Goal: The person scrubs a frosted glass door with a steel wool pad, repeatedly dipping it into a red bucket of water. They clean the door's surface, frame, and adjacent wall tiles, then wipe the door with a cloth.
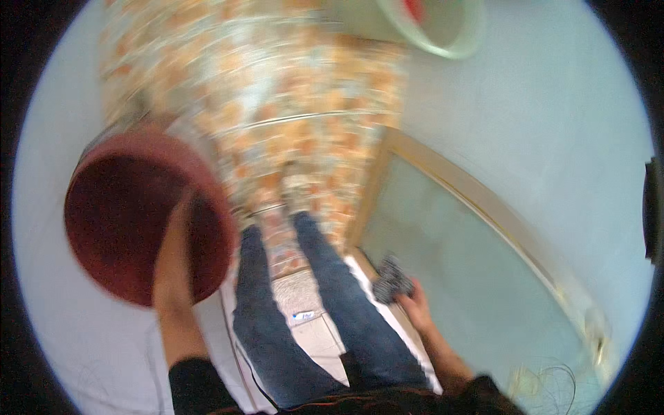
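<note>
My left forearm reaches down into a large dark red bucket (pixel 104 218) on the left side of the view. Deep shadow and motion blur cover my left hand (pixel 182 205) there, so I cannot tell what its fingers do. On the right, my right hand (pixel 415 306) grips a bunched grey patterned cloth (pixel 390 280). The cloth hangs between my leg and a frosted glass door panel (pixel 456 254).
The door's tan frame (pixel 441 163) slants across the right. A pale green tub (pixel 441 49) with something red inside stands at the far upper right. Patterned tile floor (pixel 311 88) stretches ahead. A small white-and-blue item (pixel 304 315) lies between my legs.
</note>
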Available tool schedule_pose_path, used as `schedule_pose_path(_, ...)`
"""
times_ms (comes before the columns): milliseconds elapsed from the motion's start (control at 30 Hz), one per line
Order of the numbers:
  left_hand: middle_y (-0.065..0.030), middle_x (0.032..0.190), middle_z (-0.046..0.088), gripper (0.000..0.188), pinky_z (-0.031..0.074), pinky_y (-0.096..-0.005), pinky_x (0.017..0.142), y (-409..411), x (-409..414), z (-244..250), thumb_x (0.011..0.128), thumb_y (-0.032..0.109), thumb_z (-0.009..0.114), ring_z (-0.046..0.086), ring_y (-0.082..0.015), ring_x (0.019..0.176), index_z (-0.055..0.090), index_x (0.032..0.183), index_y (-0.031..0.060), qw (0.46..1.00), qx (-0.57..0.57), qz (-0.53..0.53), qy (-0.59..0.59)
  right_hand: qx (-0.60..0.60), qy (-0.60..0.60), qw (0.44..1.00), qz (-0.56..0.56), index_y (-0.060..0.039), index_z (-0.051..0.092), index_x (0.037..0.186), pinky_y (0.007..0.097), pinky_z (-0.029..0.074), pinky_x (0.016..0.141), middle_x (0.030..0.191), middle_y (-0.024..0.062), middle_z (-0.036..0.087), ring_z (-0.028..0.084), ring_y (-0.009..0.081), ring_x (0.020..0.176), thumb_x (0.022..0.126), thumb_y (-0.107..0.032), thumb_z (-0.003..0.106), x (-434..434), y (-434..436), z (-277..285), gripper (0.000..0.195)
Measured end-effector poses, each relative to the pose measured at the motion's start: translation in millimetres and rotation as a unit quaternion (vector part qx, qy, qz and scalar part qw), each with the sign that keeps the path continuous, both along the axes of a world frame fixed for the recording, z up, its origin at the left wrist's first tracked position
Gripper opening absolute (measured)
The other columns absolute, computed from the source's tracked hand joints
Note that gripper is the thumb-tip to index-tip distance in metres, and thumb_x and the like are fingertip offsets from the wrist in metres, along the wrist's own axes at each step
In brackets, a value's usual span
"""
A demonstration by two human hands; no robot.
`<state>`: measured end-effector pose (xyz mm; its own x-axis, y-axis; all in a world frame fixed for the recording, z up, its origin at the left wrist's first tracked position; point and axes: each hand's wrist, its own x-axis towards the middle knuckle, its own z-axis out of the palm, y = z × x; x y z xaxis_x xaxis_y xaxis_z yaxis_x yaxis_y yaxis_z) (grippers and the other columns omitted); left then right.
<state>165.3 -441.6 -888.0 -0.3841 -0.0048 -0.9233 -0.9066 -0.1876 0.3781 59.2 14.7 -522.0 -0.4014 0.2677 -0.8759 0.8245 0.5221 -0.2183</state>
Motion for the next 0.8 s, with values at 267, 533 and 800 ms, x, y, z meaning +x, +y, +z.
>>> schedule_pose_path(267, -0.0176, 0.132, 0.044, 0.076, 0.037, -0.0413, 0.098, -15, -30, 272, 0.082, 0.016, 0.063, 0.047, -0.0302, 0.116, 0.022, 0.144, 0.002, 0.979, -0.037, 0.162, 0.121, -0.018, 0.117, 0.986, 0.115, -0.0003, 0.042, 0.124, 0.0293, 0.046, 0.08, 0.096, 0.009, 0.059, 0.056, 0.0161, 0.087, 0.08, -0.007, 0.061, -17, 18, 74, 0.049)
schedule_pose_path(533, -0.0088, 0.116, 0.051, 0.053, 0.036, -0.0322, 0.096, 83, -170, 587, 0.076, 0.004, 0.062, 0.049, -0.019, 0.107, 0.042, 0.125, -0.0005, 0.888, 0.133, 0.023, 0.44, 0.044, 0.249, 0.967, 0.027, -0.001, 0.048, 0.121, 0.0343, 0.048, 0.079, 0.097, 0.0162, 0.062, 0.061, 0.0238, 0.089, 0.075, -0.021, 0.064, 42, 39, 176, 0.053)
schedule_pose_path(800, -0.007, 0.105, 0.062, 0.046, 0.045, -0.0282, 0.086, 285, -244, 887, 0.078, 0.012, 0.068, 0.057, -0.0147, 0.094, 0.051, 0.118, -0.0019, 0.61, 0.272, -0.137, 0.731, 0.105, 0.375, 0.917, -0.086, -0.0014, 0.049, 0.12, 0.0355, 0.048, 0.08, 0.099, 0.0178, 0.063, 0.061, 0.0267, 0.089, 0.074, -0.023, 0.066, 127, 105, 174, 0.054)
